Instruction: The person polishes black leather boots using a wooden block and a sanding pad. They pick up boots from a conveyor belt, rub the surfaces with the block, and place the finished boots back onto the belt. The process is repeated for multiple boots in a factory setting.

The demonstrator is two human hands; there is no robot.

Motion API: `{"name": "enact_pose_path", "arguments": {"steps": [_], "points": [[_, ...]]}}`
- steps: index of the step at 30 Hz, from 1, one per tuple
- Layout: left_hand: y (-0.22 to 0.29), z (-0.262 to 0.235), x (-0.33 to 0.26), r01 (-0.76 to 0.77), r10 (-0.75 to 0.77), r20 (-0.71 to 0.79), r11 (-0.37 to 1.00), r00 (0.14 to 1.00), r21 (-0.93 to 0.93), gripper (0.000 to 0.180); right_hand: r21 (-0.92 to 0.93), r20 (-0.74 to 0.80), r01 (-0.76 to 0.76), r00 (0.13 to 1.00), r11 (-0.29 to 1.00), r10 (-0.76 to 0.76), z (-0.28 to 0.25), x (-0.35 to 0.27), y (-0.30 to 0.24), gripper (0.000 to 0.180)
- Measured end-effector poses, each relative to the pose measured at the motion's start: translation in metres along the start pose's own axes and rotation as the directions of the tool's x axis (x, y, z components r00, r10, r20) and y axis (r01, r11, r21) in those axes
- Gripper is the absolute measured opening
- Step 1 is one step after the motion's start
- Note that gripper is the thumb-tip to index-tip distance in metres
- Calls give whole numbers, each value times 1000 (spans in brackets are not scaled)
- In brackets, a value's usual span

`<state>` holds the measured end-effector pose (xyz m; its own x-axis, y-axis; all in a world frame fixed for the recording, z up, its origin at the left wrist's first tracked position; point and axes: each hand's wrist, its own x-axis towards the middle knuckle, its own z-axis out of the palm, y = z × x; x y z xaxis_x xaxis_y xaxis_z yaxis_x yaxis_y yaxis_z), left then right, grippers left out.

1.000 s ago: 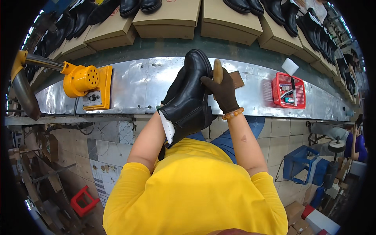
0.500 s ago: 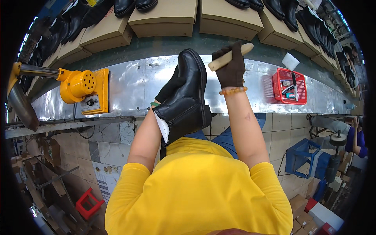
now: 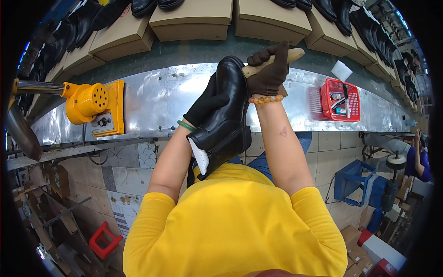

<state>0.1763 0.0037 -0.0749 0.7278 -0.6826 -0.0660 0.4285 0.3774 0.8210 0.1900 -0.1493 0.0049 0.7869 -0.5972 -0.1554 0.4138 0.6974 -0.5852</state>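
A black leather ankle boot (image 3: 224, 120) is held tilted over the bench edge, toe pointing away from me and sole side turned right. White material (image 3: 199, 154) shows at its top opening. My left hand (image 3: 207, 102), in a black glove, is closed round the boot's instep from the left. In a dark brown glove, my right hand (image 3: 269, 76) grips a pale wooden piece (image 3: 295, 54) shaped like a brush back; any bristles are hidden. This hand is right beside the boot's toe, and the wood's near end meets or almost meets the sole edge.
A metal-topped bench (image 3: 152, 97) runs across in front. On it stand a yellow machine (image 3: 94, 102) at left and a red basket (image 3: 328, 108) of small items at right, with a white block (image 3: 342, 71) behind. Cardboard boxes (image 3: 191, 23) bearing black boots line the back. Another person (image 3: 417, 157) is far right.
My right hand has moved left with the wooden piece, up against the boot's toe. The boot has shifted slightly right, and my left hand now shows more over its instep.
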Motion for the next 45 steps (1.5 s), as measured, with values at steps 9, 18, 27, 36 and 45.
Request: {"name": "enact_pose_path", "arguments": {"steps": [9, 18, 27, 36, 45], "points": [[-22, 2, 3, 44, -36, -72, 993, 997, 111, 94, -265, 58, 147, 989, 953, -137, -19, -7, 7, 33], [56, 39, 32, -103, 119, 42, 571, 992, 815, 87, 356, -71, -64, 993, 932, 95, -66, 15, -47, 40], [33, 15, 55, 111, -172, -39, 432, 984, 895, 59, -84, -84, 131, 987, 988, -138, -138, 16, -64, 56], [44, 6, 71, 411, -569, -74, 491, 819, 768, 58, -50, -69, 28, 997, 998, -31, -112, 28, -53, 33], [44, -3, 86, 415, -591, -110, 410, 799, 812, 63, 2, -189, -40, 981, 999, 40, -108, 41, -38, 41]]}}
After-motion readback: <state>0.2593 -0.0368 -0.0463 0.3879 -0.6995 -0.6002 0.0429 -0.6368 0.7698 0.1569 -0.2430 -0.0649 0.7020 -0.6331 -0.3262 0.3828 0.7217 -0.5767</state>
